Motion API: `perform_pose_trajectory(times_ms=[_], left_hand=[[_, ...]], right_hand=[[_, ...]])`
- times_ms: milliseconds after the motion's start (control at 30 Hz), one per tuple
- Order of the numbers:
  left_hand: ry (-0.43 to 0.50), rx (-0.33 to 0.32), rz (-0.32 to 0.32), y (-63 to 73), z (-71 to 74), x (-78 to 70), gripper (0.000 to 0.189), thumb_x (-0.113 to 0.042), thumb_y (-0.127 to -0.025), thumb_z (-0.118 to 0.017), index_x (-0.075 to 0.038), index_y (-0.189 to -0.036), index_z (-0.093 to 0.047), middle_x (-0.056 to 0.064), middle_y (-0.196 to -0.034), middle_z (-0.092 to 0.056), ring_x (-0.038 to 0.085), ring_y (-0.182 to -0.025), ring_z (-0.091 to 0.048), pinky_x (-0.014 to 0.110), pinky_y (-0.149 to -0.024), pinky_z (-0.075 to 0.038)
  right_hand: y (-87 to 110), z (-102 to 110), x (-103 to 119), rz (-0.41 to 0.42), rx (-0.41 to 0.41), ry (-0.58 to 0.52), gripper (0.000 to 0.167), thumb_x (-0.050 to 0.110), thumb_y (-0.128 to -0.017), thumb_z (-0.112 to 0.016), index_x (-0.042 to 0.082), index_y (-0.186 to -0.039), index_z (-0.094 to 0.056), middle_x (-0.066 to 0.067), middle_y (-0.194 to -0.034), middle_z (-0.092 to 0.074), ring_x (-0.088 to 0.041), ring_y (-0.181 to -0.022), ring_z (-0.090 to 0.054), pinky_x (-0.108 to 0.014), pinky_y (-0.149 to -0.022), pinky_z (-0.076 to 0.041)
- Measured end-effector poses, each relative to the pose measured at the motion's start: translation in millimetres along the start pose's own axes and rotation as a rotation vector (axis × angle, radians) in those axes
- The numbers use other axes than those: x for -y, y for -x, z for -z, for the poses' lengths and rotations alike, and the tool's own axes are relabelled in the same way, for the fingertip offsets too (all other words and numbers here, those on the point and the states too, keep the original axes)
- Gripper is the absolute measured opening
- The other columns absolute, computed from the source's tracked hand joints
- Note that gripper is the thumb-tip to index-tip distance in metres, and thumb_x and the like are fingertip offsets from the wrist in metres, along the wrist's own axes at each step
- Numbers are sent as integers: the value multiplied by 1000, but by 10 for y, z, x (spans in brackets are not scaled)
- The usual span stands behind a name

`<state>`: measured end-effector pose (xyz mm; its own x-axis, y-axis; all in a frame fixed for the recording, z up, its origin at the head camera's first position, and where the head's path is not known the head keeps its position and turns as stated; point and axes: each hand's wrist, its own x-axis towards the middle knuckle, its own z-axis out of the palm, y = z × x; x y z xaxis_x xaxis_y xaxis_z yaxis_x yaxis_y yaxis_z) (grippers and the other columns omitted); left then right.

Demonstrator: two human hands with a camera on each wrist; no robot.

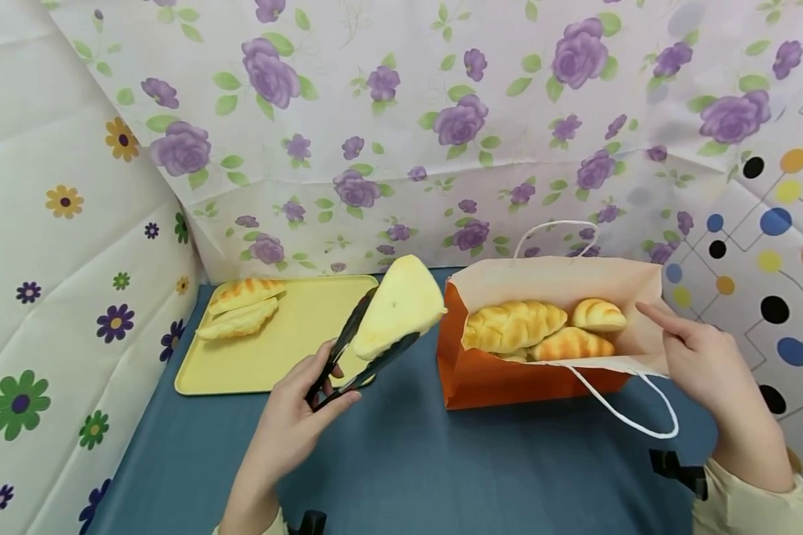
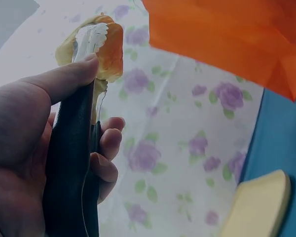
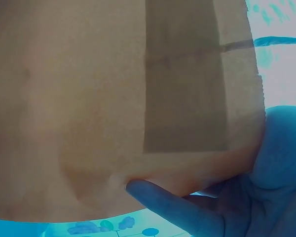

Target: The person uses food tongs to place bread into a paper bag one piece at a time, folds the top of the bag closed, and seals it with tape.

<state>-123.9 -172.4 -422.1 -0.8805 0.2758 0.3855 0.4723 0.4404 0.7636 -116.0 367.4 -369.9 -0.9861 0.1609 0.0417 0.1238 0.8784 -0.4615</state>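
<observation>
My left hand [image 1: 294, 423] grips black-handled tongs [image 1: 340, 345], and their jaws hold a bread piece [image 1: 401, 305] in the air between tray and bag. Its pale flat side faces up in the head view; a browned side of the bread [image 2: 111, 54] shows in the left wrist view. At the right end of an orange paper bag [image 1: 535, 383], my right hand [image 1: 705, 364] holds the bag's edge, index finger stretched along the paper. One finger [image 3: 163, 202] lies against the paper in the right wrist view, the others partly hidden. Several breads [image 1: 515, 325] lie inside the bag.
A yellow tray [image 1: 314, 319] stands at the left, with two long breads [image 1: 241, 308] at its left end. White cord handles [image 1: 632, 423] stick out from the bag. Flowered cloth [image 1: 401, 134] hangs behind the blue table cover [image 1: 508, 475].
</observation>
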Motion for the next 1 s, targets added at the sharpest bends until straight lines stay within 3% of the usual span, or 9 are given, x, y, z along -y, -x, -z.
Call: perform_pose_trajectory(times_ms=[200, 233, 400, 467, 533, 600, 667, 833, 1000], left_hand=[[-2, 66, -72, -151, -30, -199, 79, -17, -95, -85, -26, -164, -47, -9, -112, -61, 10, -77, -53, 26, -58, -43], [-3, 76, -86, -182, -37, -235, 79, -17, -95, -85, -26, -163, -47, -9, -111, -61, 10, -77, -53, 26, -58, -43], [-21, 131, -168, -384, -80, -441, 76, -18, -94, -86, -21, -161, -50, -8, -109, -61, 10, -80, -52, 26, -61, -42], [-41, 164, -202, -488, -100, -548, 76, -22, -94, -86, -21, -161, -50, -8, -108, -60, 10, -82, -52, 27, -62, -41], [-64, 201, -233, -590, -118, -653, 76, -26, -95, -85, -23, -162, -49, -8, -105, -58, 10, -84, -51, 28, -61, -41], [-97, 242, -264, -698, -136, -764, 74, -31, -96, -84, -23, -162, -49, -8, -105, -58, 9, -86, -51, 28, -62, -43], [-139, 283, -292, -806, -154, -864, 74, -34, -97, -82, -22, -162, -49, -8, -105, -58, 8, -85, -51, 28, -63, -45], [-271, 382, -320, -1039, -216, -1057, 78, -41, -100, -78, -18, -166, -43, -9, -105, -58, 8, -75, -47, 29, -65, -44], [-421, 451, -325, -1266, -333, -1255, 79, -46, -99, -78, -20, -165, -43, -7, -99, -58, 8, -77, -52, 29, -65, -47]], right_hand=[[1, -3, -9, 8, 6, 0, 53, 24, -114, -27, 11, -161, -49, -37, -114, -66, -27, -61, -46, -37, -53, -36], [1, -1, -7, 6, 11, 1, 53, 24, -114, -26, 11, -161, -48, -36, -118, -66, -27, -61, -45, -37, -53, -36], [-10, 29, 8, 16, 36, -4, 54, 25, -115, -25, 11, -163, -45, -22, -94, -65, -28, -59, -43, -37, -52, -37], [-28, 58, 10, 22, 48, 3, 54, 24, -115, -26, 10, -164, -44, -26, -98, -65, -34, -66, -51, -37, -54, -38], [-50, 86, 10, 23, 60, 14, 54, 24, -115, -27, 9, -164, -42, -37, -122, -64, -43, -79, -57, -37, -57, -40], [-68, 106, 5, 15, 75, 23, 54, 23, -114, -27, 8, -164, -40, -45, -144, -49, -49, -96, -57, -39, -61, -41], [-78, 111, 2, 9, 83, 26, 54, 24, -114, -28, 7, -165, -39, -47, -152, -38, -52, -103, -55, -40, -63, -42], [-73, 105, 8, 4, 94, 21, 54, 26, -115, -29, 6, -165, -39, -47, -151, -39, -52, -105, -55, -43, -65, -44], [-74, 121, 26, 21, 96, 19, 55, 27, -115, -29, 5, -164, -41, -38, -121, -63, -43, -92, -57, -38, -60, -42]])
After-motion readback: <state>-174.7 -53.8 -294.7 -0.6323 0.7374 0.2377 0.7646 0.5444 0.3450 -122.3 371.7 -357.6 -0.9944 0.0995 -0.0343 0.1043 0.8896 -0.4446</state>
